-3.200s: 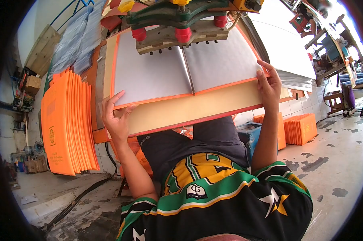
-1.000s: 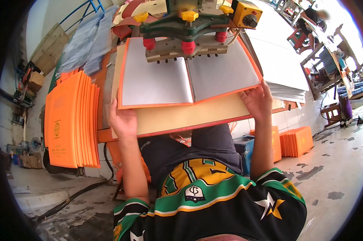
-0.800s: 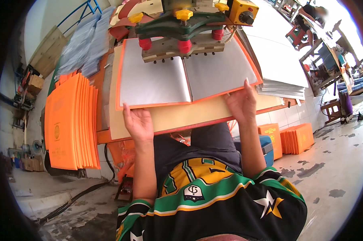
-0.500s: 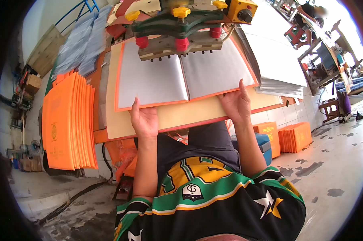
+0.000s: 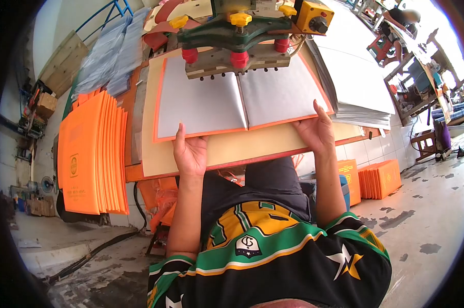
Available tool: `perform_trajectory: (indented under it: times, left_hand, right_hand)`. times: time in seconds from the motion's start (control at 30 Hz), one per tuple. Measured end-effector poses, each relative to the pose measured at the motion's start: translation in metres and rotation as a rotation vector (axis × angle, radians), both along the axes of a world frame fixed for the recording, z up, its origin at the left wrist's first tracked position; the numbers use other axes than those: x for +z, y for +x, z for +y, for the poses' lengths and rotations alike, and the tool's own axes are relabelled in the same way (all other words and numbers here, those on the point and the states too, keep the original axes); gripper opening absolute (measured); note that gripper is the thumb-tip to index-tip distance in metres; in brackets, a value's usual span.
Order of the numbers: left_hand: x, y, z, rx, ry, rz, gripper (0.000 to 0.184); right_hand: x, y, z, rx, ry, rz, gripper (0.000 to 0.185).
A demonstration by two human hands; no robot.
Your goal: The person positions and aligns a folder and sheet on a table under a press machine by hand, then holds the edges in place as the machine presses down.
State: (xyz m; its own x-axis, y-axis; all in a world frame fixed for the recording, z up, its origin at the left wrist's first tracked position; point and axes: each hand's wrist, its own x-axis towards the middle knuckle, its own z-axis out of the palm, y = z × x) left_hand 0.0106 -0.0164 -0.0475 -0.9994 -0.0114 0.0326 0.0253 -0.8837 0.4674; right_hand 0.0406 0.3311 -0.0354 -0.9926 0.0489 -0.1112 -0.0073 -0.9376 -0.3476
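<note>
An open orange folder [image 5: 203, 105] with clear plastic sheets over its inside lies partly beneath the press head [image 5: 237, 38], which has red knobs and yellow wing nuts. My left hand [image 5: 192, 154] grips the folder's near left edge, thumb on top and fingers underneath. At the near right edge, my right hand [image 5: 316, 129] holds the folder the same way, thumb up. The folder rests over a tan board [image 5: 232, 149] on the worktable. Its far edge is mostly hidden behind the press.
A stack of orange folders [image 5: 91, 154] stands left of the table. Behind it lie plastic sheets [image 5: 109, 54]. White sheets [image 5: 355, 77] are piled on the right. More orange folders [image 5: 380, 178] sit on the floor. Another person [image 5: 396, 25] is at a far table.
The whole view has shifted slightly, so the table, press and folder appear a little further right. Both hands keep their hold on the folder, with no clear movement relative to the press.
</note>
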Motion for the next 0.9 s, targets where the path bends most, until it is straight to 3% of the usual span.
perform_trajectory:
  times: [0.33,0.9]
  left_hand:
    - [-0.008,-0.004,0.0,0.037,-0.119,-0.072,0.033]
    - [-0.005,-0.002,-0.003,0.0,-0.065,-0.079,0.034]
  right_hand:
    - [-0.015,0.0,0.007,0.049,0.029,0.096,0.046]
    - [-0.014,-0.001,0.004,0.063,0.006,0.141,0.045]
